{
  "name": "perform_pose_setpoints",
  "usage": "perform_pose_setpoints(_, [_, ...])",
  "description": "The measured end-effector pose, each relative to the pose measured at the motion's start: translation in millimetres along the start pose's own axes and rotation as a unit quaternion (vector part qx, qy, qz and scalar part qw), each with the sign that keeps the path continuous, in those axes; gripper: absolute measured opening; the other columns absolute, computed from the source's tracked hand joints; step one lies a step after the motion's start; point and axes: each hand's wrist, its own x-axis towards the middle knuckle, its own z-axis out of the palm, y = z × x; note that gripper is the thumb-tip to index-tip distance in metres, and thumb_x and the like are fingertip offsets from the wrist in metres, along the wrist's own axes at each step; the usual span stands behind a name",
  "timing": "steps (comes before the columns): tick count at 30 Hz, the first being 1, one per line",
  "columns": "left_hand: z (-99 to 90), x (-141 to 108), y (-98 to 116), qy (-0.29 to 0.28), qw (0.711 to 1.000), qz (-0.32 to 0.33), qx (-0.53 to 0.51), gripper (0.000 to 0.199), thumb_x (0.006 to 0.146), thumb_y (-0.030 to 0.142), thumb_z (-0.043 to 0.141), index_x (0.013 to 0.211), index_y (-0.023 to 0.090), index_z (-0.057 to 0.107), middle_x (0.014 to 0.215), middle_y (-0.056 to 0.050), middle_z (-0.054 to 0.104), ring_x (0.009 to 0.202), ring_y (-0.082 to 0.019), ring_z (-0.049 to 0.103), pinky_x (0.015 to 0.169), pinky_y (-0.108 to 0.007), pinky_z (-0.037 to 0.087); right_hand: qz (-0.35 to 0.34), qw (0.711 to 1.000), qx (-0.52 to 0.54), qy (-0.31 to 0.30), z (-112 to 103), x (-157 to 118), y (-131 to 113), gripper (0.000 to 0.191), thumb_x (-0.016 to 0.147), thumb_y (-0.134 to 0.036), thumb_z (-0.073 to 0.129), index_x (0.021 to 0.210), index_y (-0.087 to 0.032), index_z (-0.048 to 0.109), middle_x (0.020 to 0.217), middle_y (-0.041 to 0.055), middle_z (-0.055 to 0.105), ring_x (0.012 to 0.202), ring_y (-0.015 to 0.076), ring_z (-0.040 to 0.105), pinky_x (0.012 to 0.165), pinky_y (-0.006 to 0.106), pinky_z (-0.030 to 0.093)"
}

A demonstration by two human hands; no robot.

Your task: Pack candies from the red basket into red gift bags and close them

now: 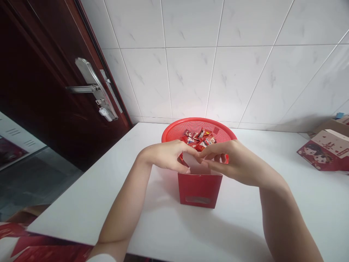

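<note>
A red cardboard gift box [200, 191] stands upright on the white table, its top flaps raised and a clear window low on the side facing me. My left hand [170, 155] grips the box's top from the left, thumb on the rim and fingers over the far flap. From the right, my right hand [234, 162] pinches the top edge between thumb and forefinger. The fingertips of both hands almost meet above the opening. Just behind the box, a red plastic basket [174, 130] holds several wrapped candies [201, 137]. The inside of the box is mostly hidden.
At the right edge of the table [272, 218] lies a printed red and pink box [321, 153], with a brown carton behind it. A tiled wall [191, 80] borders the back. A dark door [54, 54] with a metal handle is on the left; red packaging [51, 253] lies at lower left.
</note>
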Motion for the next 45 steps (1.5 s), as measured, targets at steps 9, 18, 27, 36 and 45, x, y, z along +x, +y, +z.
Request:
perform_pose_setpoints(9, [-15.0, -12, -5, 0.152, 0.985, 0.049, -0.069, 0.027, 0.073, 0.012, 0.069, 0.093, 0.024, 0.083, 0.094, -0.003, 0.082, 0.092, -0.022, 0.075, 0.08, -0.028, 0.057, -0.005, 0.984, 0.018, 0.177, -22, -7, 8, 0.03, 0.088, -0.05, 0.069, 0.095, -0.021, 0.077, 0.095, 0.0073, 0.076, 0.079, 0.0208, 0.069, 0.065, 0.031, 0.054])
perform_pose_setpoints(18, [-21.5, -18, -9, 0.295, 0.942, 0.054, -0.147, 0.014, 0.072, 0.017, 0.071, 0.078, 0.022, 0.084, 0.084, -0.006, 0.081, 0.084, -0.026, 0.076, 0.078, -0.035, 0.061, 0.026, 0.979, 0.192, 0.06, -13, 14, 27, 0.047, 0.087, -0.053, 0.071, 0.119, -0.019, 0.068, 0.084, 0.0049, 0.07, 0.067, 0.0171, 0.065, 0.056, 0.03, 0.055])
perform_pose_setpoints(27, [-16.1, -10, -7, 0.326, 0.921, 0.057, -0.204, 0.013, 0.073, 0.019, 0.069, 0.075, 0.021, 0.082, 0.081, -0.004, 0.08, 0.085, -0.023, 0.073, 0.075, -0.031, 0.057, -0.007, 0.945, 0.324, 0.045, 1, 27, 36, 0.03, 0.084, -0.046, 0.076, 0.085, -0.019, 0.063, 0.076, 0.001, 0.067, 0.061, 0.0134, 0.062, 0.049, 0.024, 0.047])
perform_pose_setpoints(36, [-10.5, -1, -1, 0.366, 0.885, 0.073, -0.277, 0.061, 0.082, 0.047, 0.075, 0.135, 0.02, 0.06, 0.085, -0.003, 0.075, 0.08, -0.02, 0.071, 0.073, -0.029, 0.055, -0.018, 0.919, 0.341, 0.199, 3, 31, 41, 0.034, 0.077, -0.046, 0.081, 0.078, -0.02, 0.06, 0.079, 0.0024, 0.069, 0.061, 0.0131, 0.06, 0.048, 0.024, 0.045])
perform_pose_setpoints(45, [-3.0, 6, -3, 0.349, 0.889, 0.089, -0.284, 0.04, 0.084, 0.036, 0.076, 0.119, 0.021, 0.066, 0.098, -0.006, 0.076, 0.081, -0.018, 0.071, 0.069, -0.027, 0.057, -0.05, 0.912, 0.341, 0.222, 4, 32, 38, 0.03, 0.081, -0.044, 0.079, 0.084, -0.021, 0.06, 0.072, -0.0011, 0.066, 0.056, 0.0116, 0.057, 0.048, 0.024, 0.044])
